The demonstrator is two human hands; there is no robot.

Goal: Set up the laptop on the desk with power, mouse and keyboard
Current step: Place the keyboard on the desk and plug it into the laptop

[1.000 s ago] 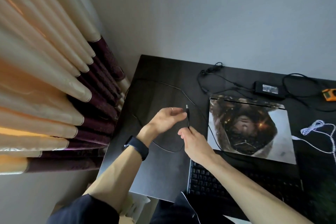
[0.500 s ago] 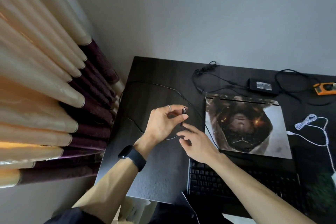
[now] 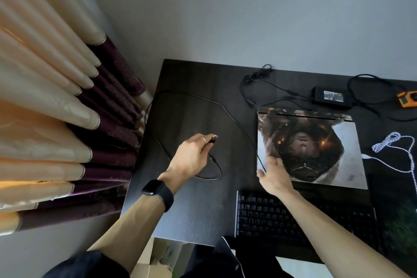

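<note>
The left hand (image 3: 191, 156) pinches a USB plug (image 3: 212, 139) on a thin black cable (image 3: 225, 108) above the desk's (image 3: 191, 210) left side. The right hand (image 3: 274, 176), fingers loose and gripping nothing, rests on the closed laptop's (image 3: 316, 149) near-left corner. The keyboard (image 3: 270, 216) lies along the front edge. Likely next: steady the laptop and feed the plug into a left-side port.

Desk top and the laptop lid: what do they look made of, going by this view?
Desk: looks like dark wood-grain laminate or veneer, with fine straight grain lines and a soft matte sheen; solid wood cannot be ruled out.
Laptop: the closed lid's own material is hidden under a printed picture skin, probably vinyl, satin with slight glare. The right hand rests on its near left corner.
</note>
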